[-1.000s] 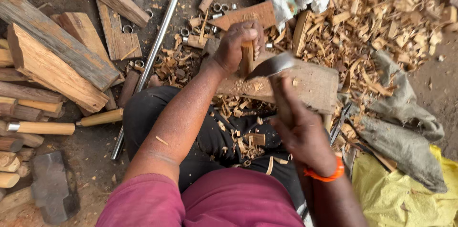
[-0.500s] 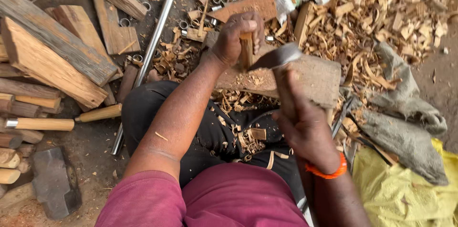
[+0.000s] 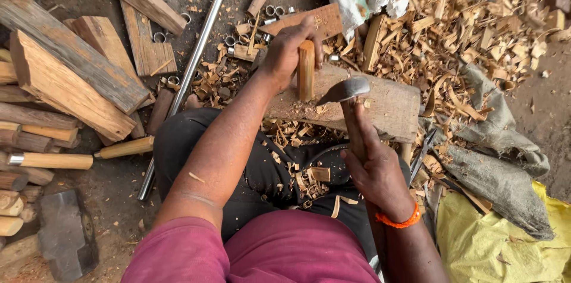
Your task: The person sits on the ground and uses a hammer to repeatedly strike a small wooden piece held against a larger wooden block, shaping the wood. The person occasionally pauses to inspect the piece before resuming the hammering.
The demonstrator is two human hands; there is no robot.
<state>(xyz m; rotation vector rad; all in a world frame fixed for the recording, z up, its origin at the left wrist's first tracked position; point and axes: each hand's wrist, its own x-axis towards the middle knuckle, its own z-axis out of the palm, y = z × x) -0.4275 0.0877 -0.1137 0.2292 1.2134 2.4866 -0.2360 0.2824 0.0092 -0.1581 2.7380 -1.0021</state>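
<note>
The left hand [image 3: 289, 51] is gripping a short wooden stick [image 3: 306, 70], fingers wrapped round its upper part, and is holding it upright with its lower end resting on a flat wooden block [image 3: 386, 107] that is lying across the person's lap. The right hand [image 3: 376, 173], with an orange band [image 3: 397, 220] at the wrist, is closed tight around the handle of a small axe [image 3: 346, 95], whose grey metal head is sitting just beside the stick on its right, close to the lower half; whether the blade is touching the wood I cannot tell. The two hands are working apart, each clamped on its own thing. Wood shavings [image 3: 452, 45] are lying thick on the ground beyond the block and scattered over the dark trousers. To the left, split planks [image 3: 65, 74] are piled up, a long metal pipe [image 3: 196, 63] is running diagonally past them, and small metal rings [image 3: 270, 10] are lying near the top. A yellow sack [image 3: 505, 241] is lying at the lower right.
</note>
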